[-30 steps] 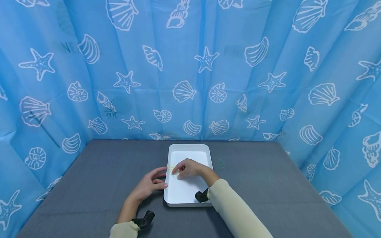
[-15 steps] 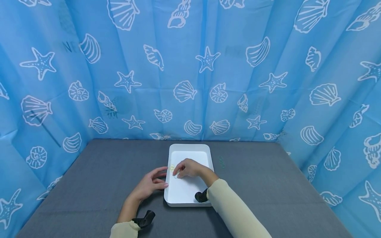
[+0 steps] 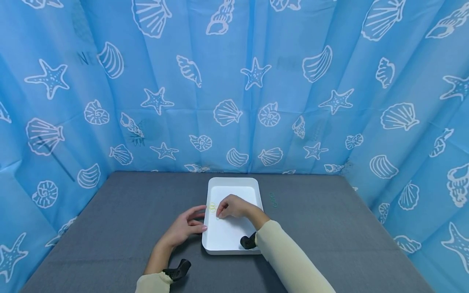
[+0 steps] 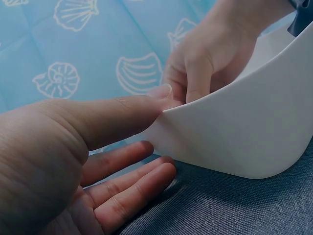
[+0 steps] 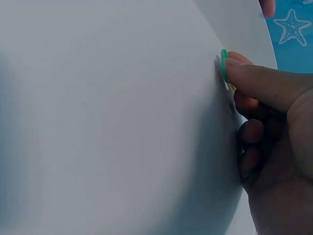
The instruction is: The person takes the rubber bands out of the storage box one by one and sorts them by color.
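Green thin ring, glossy and perhaps of plastic or rubber (image 5: 224, 66), is at the fingertips of the right hand (image 3: 232, 206), low inside the white rectangular tray with rounded corners (image 3: 229, 237). Thumb and forefinger pinch it; the other fingers are bent in toward the palm. The right wrist view shows it nearly edge-on, its long axis running up and down across the thumb tip (from above, the fingers leave little of it to see). Whether it touches the tray floor I cannot tell.

Just beyond those fingertips, toward the tray's left wall, lie thin yellow rings (image 3: 212, 207), close together and partly overlapping; their exact number is hard to read. The right hand is the nearer one to both colours. The left hand (image 3: 185, 224) is at the outside of that same wall, its thumb resting on the rim and its other fingers loosely extended below, grasping no ring; the wall stands between it and the rings.

More thin green rings (image 3: 273, 200) lie in a short row on the dark grey cloth-covered table (image 3: 329, 232), outside the tray's right wall. The right forearm in its cream sleeve (image 3: 289, 252) crosses the near right part of the tray, with a black wrist mount (image 3: 248, 241) over the floor there.
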`<state>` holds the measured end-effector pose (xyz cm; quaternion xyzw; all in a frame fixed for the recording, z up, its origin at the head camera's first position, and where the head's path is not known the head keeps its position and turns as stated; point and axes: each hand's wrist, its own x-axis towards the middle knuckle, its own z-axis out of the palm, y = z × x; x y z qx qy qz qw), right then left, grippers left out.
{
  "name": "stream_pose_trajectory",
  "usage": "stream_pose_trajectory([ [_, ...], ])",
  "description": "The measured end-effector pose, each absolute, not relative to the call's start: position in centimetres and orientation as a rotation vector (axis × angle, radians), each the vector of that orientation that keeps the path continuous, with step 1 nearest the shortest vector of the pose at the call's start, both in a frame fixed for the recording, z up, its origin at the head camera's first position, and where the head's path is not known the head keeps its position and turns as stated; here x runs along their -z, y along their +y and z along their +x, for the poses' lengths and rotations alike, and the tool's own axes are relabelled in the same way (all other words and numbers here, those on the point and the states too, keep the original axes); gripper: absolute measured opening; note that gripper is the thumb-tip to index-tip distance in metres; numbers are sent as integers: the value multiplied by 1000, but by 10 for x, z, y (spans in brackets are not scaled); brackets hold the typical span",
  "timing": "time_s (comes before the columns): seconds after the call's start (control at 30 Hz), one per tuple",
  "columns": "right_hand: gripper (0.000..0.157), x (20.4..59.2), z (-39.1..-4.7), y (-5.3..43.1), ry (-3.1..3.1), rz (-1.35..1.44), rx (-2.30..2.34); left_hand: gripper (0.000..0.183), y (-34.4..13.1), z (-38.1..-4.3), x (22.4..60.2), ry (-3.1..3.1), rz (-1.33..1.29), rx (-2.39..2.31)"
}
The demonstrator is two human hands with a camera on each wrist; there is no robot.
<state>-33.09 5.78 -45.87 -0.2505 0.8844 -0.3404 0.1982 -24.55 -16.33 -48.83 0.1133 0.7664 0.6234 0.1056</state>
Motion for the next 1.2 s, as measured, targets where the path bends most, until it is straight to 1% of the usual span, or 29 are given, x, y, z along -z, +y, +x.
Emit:
stream_pose_trajectory([
  [0.3, 10, 451, -330, 62, 2458, -678, 993, 68, -164, -246, 489, 2270, 314, -1840],
  [0.43, 6, 449, -331, 65, 2459, -649, 1032, 68, -163, -245, 488, 2276, 304, -1837],
  [0.6, 7, 446, -331, 73, 2468, -633, 1082, 69, -162, -245, 488, 2276, 316, -1834],
  [0.97, 6, 429, -329, 82, 2526, -626, 1133, 69, -162, -246, 488, 2293, 323, -1828],
  [1.2, 5, 416, -322, 92, 2564, -651, 1182, 69, -161, -244, 488, 2297, 303, -1836],
])
